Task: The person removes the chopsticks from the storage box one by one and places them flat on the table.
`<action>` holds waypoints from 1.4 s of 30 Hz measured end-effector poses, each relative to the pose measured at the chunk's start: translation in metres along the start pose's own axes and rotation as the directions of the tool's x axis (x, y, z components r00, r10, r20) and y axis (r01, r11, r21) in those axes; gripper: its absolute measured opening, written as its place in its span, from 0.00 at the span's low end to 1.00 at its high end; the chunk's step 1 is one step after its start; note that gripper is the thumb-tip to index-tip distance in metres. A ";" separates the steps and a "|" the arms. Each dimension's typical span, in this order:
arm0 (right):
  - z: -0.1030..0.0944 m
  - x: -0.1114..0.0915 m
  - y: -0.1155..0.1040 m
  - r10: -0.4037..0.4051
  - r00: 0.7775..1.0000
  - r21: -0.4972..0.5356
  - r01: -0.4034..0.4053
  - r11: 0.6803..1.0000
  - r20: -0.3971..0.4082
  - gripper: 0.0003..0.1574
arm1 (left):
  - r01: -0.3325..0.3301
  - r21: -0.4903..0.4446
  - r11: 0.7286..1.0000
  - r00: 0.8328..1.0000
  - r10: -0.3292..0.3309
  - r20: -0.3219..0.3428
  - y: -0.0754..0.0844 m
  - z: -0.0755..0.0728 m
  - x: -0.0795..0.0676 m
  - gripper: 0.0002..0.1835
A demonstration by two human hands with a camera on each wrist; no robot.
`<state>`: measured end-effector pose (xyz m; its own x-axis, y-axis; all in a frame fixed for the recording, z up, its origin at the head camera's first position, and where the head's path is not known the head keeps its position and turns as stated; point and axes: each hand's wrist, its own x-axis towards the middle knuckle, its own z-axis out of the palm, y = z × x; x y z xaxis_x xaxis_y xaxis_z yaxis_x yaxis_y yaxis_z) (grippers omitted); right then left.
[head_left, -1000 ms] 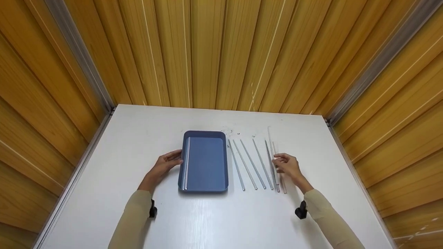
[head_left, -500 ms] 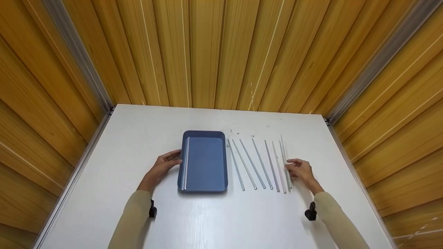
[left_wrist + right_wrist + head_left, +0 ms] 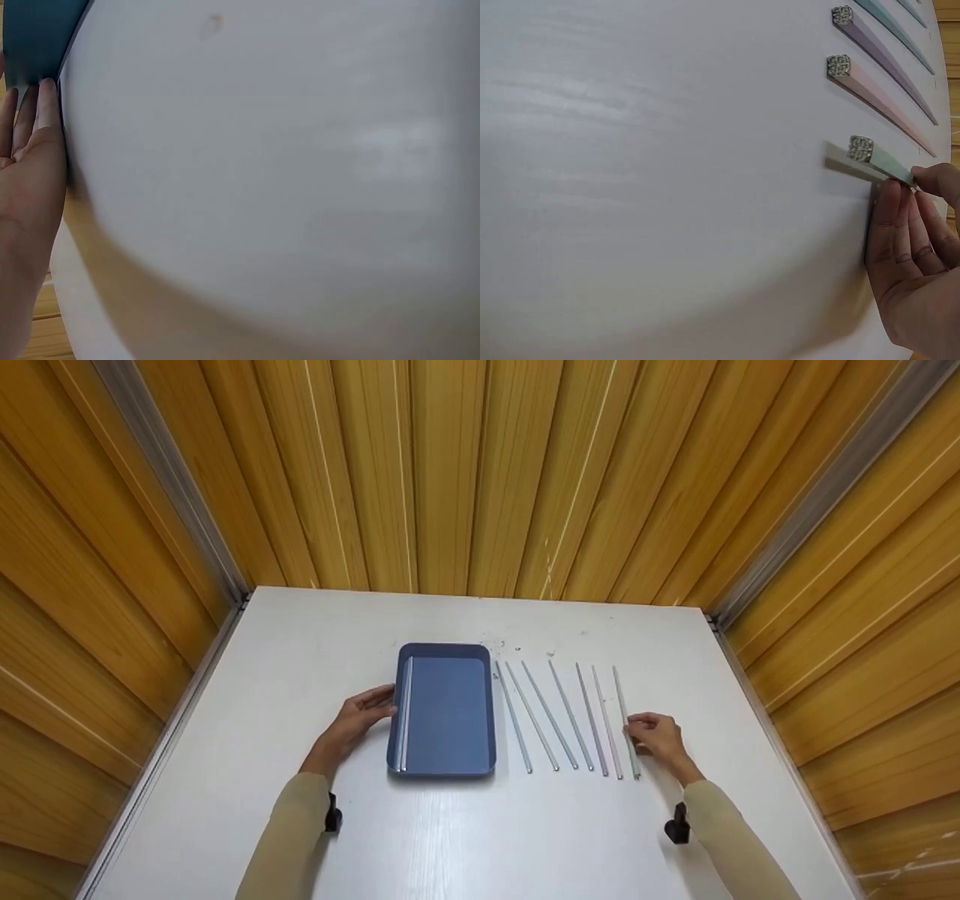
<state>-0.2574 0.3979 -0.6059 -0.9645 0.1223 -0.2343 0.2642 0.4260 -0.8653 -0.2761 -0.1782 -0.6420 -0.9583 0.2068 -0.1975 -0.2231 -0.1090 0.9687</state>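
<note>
My right hand (image 3: 658,735) pinches a pale green chopstick (image 3: 889,163) between thumb and fingers at the right end of a row. Its patterned silver end is raised off the table in the right wrist view. Beside it lie a pink chopstick (image 3: 877,97) and a purple chopstick (image 3: 881,49). Several more chopsticks, one of them a bluish chopstick (image 3: 549,715), fan out leftward. A blue rectangular tray (image 3: 441,773) stands left of the row, with pale chopsticks (image 3: 405,716) along its left inner side. My left hand (image 3: 360,720) touches the tray's left wall, fingers fairly straight.
The white table (image 3: 450,840) runs to wood-patterned walls (image 3: 442,472) at the back and both sides. Small marks (image 3: 551,653) dot the surface behind the row. Metal posts (image 3: 176,472) stand in the corners.
My right hand has moved right, carrying a chopstick from over the row's right part to its right end, and has lowered it there. The left hand and tray have stayed put.
</note>
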 end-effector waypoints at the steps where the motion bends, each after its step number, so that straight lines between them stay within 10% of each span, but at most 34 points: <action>1: 0.000 0.000 0.001 -0.003 1.000 -0.002 0.003 1.000 -0.002 0.23 | 0.002 0.000 1.000 1.000 -0.002 -0.001 0.001 0.001 -0.001 0.36; 26: 0.005 -0.012 0.005 -0.175 0.983 -0.138 0.167 0.976 -0.047 0.18 | -0.022 -0.005 1.000 1.000 0.022 0.020 0.000 0.000 -0.001 0.34; 42: 0.049 -0.011 -0.067 -0.384 0.920 -0.044 0.389 0.920 0.081 0.17 | -0.009 -0.001 1.000 1.000 0.009 0.019 -0.001 -0.001 0.000 0.35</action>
<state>-0.2644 0.3239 -0.5667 -0.9890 -0.1237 0.0814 -0.1314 0.4795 -0.8677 -0.2758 -0.1788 -0.6433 -0.9567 0.2240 -0.1859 -0.2147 -0.1122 0.9702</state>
